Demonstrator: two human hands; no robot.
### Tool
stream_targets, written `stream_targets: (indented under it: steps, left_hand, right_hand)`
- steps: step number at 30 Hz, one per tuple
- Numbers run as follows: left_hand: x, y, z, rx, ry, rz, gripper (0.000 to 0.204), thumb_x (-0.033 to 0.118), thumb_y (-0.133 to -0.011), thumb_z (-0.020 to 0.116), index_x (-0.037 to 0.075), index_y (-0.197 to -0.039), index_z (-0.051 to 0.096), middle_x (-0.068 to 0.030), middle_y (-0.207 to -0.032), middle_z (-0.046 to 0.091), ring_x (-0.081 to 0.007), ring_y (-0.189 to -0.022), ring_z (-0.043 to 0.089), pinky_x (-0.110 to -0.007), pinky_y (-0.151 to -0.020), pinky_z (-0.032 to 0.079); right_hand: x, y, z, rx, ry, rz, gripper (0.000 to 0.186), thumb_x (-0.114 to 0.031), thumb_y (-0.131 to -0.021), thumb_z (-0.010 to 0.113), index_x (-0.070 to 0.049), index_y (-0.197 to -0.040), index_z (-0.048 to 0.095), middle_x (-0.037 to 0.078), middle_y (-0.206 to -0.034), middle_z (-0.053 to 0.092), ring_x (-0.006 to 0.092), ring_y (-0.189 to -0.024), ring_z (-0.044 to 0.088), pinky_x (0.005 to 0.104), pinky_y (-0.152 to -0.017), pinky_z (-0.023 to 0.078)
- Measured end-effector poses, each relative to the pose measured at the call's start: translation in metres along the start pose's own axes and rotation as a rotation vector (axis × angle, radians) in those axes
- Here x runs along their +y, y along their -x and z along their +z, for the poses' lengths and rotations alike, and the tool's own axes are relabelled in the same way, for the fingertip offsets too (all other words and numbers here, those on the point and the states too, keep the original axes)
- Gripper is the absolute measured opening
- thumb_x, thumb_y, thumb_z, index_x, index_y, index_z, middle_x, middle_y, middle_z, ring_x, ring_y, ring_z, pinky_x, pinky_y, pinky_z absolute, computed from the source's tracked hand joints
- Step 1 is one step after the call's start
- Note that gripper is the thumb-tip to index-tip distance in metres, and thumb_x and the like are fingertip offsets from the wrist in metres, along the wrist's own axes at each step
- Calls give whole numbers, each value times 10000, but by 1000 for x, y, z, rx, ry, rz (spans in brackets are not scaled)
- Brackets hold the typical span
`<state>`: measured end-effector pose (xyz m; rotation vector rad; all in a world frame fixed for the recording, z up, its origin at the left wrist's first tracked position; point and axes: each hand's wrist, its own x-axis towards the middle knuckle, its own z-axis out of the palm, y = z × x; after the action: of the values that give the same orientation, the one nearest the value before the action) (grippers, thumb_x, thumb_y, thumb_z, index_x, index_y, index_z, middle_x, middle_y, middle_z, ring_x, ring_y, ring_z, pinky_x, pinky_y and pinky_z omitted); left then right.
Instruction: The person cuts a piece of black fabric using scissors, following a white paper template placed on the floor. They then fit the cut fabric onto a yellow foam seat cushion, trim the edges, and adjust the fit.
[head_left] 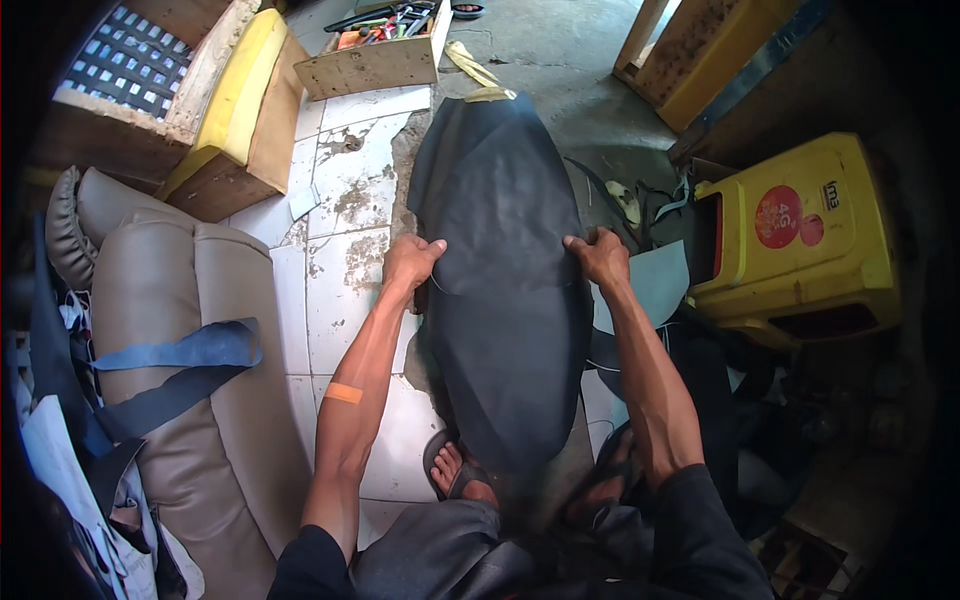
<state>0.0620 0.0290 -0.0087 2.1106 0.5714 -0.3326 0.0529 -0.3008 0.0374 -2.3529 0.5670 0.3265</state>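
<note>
A long black motorcycle seat (510,330) lies in front of me, draped in a smooth black cover. Its far end narrows, and some pale yellow material (490,94) shows from under the cover there. My left hand (410,263) is closed on the cover's edge at the left side, thumb on top. Opposite it, my right hand (602,258) pinches the cover at the right side. Slight creases run across the seat between the two hands. The fingertips under both edges are hidden.
A brown padded cushion (150,290) with dark strips (190,350) over it lies at the left. Beyond stand a yellow-topped wooden piece (235,100) and a tool box (370,72). A yellow plastic stool (800,240) lies tipped at the right, near scraps (650,285). My sandaled feet flank the seat.
</note>
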Motion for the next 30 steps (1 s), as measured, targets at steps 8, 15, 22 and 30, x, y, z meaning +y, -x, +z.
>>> stream_targets:
  steps: [8,15,22,30]
  left_hand:
    - [0,-2,-12,-3,115,74,288,266,-936,766,-3,-973,669,-58,-782,648,-140,-665,587,-299,-605,492]
    - [51,135,4,-221,712,-260,437,385,-1054,584,21,-1254,447,-190,-1102,600,-280,-831,705,-428,-744,627]
    - [43,111,15,-290,1432,-360,414,380,-1028,660,9,-1146,518,-146,-1216,625,-283,-1106,648,-423,-993,554]
    - [67,92,7,-166,1530,-345,368,311,-1005,700,38,-1166,514,-104,-1087,637,-213,-973,632,-404,-901,567]
  right_hand:
    - [-17,2,1,-256,-1049,136,488,-196,-885,823,20,-1229,551,106,-1041,572,196,-921,601,404,-810,617]
    - [-38,17,-25,-386,-1491,54,485,-37,-921,766,64,-1281,457,76,-1064,518,156,-917,587,326,-749,666]
    - [-54,24,-18,-367,-1550,94,268,-44,-932,753,19,-1109,562,48,-1017,533,140,-848,593,295,-717,654]
    - [-18,14,-28,-367,-1485,114,304,-56,-905,782,16,-1137,600,59,-913,588,143,-751,645,260,-614,583]
